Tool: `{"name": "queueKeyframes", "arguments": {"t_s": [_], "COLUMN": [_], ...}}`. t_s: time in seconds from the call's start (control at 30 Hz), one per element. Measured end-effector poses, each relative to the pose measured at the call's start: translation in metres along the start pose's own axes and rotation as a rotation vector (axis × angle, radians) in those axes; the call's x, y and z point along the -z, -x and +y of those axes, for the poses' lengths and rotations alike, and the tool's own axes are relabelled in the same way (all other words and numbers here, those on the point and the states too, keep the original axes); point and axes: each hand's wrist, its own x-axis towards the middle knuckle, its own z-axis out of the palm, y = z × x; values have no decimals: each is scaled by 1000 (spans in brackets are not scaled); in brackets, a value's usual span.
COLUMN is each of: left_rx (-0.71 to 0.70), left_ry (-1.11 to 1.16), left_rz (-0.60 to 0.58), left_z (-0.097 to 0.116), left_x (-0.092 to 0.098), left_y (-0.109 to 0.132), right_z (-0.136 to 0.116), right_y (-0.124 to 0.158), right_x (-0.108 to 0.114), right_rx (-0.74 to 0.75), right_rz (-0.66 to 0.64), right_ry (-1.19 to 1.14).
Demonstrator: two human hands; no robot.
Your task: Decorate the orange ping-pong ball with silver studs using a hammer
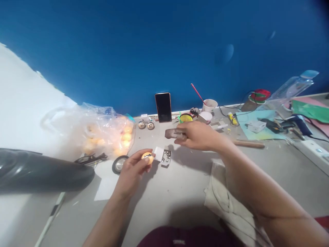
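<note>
My left hand (133, 168) is closed around a yellow ball (147, 158) with small shiny silver pieces on its upper face. Just right of it, an opened little white box (166, 157) holds several round silver beads. My right hand (196, 134) grips a blurred, brownish-grey blocky tool (175, 133) above the table, beyond the box. From behind the right forearm a wooden handle (249, 144) sticks out; whether it belongs to that tool I cannot tell. Two silver-covered balls (146, 125) sit at the back.
A clear plastic bag (102, 127) of yellow balls and a roll of tape (119, 165) lie left. A phone (163, 107) leans on the blue wall. Cups (210, 104), a plastic bottle (293, 87) and a power strip (312, 152) stand right; crumpled cloth (223, 195) lies nearer.
</note>
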Motion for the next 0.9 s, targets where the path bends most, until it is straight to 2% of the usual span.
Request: {"name": "queueKeyframes", "arguments": {"t_s": [0.13,0.23,0.4,0.57,0.77,0.9], "left_rx": [-28,-63,4,75,156,202], "left_ry": [-13,14,67,153,298,354], "left_rz": [47,76,104,51,79,31], "left_z": [0,-4,-7,-2,3,7], "left_x": [6,13,19,12,0,-7], "left_y": [2,3,3,2,2,0], "right_z": [14,24,34,35,34,33], "right_y": [-7,-8,-6,-6,-11,-12], "right_x": [-13,-24,-37,-48,-59,-61], "right_rx": [25,-13,-67,-68,-80,-77], "right_rz": [-89,-144,-246,-299,-254,-278], "right_ry": [120,154,162,165,217,199]}}
